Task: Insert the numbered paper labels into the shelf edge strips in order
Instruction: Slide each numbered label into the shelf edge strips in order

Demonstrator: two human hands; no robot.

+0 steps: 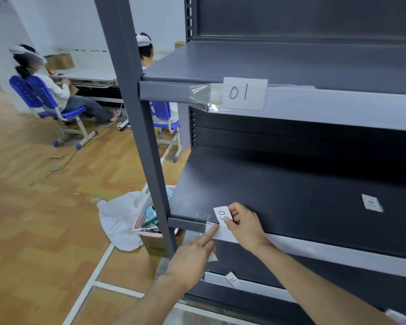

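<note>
I am pinching the 05 label (pixel 222 214) in my right hand (pixel 244 225) at lower centre, its bottom edge meeting the middle shelf's edge strip (pixel 314 250). My left hand (pixel 190 261) is pressing a straight index finger (pixel 210 235) on the strip just beside it, gripping nothing. The 01 label (pixel 244 93) is sitting in the upper strip (pixel 338 106).

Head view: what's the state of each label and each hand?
Label 01: seated in the top strip.
Label 05: pinched by right hand, not inserted.
Label 10: loose on the middle shelf.
Label 11: tilted at the lower strip.
Left hand: forefinger on the middle strip.
</note>
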